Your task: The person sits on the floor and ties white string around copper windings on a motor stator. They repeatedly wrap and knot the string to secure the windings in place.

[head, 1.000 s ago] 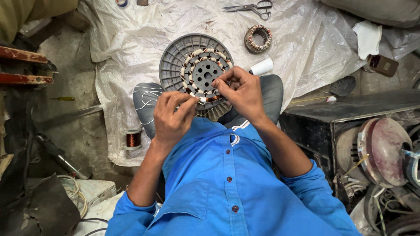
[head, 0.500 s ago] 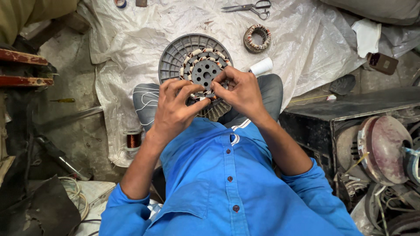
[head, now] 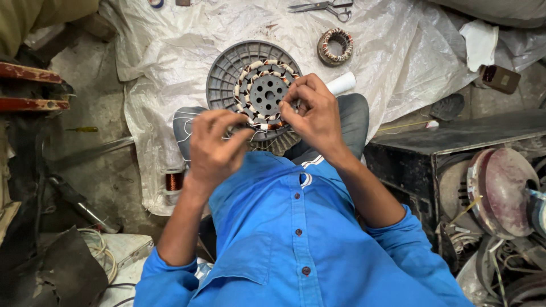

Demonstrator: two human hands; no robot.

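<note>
A round grey motor stator [head: 257, 91] with copper windings and white insulation pieces rests on my lap, tilted toward me. My right hand [head: 314, 116] pinches at its lower right edge of windings. My left hand [head: 215, 146] is closed on a thin white thread that runs toward the stator's lower left. Both hands sit just below the stator. The blue shirt [head: 301, 239] fills the lower middle of the view.
A white plastic sheet [head: 170, 51] covers the ground. On it lie scissors [head: 324, 8], a smaller wound coil ring [head: 335, 46] and a white roll [head: 341, 84]. A copper wire spool [head: 174, 182] stands at left. A black metal box [head: 426, 153] and fan parts [head: 500, 193] crowd the right.
My left hand has drawn back down and to the left from the stator, pulling the thread. My right hand stays at the stator's lower right edge.
</note>
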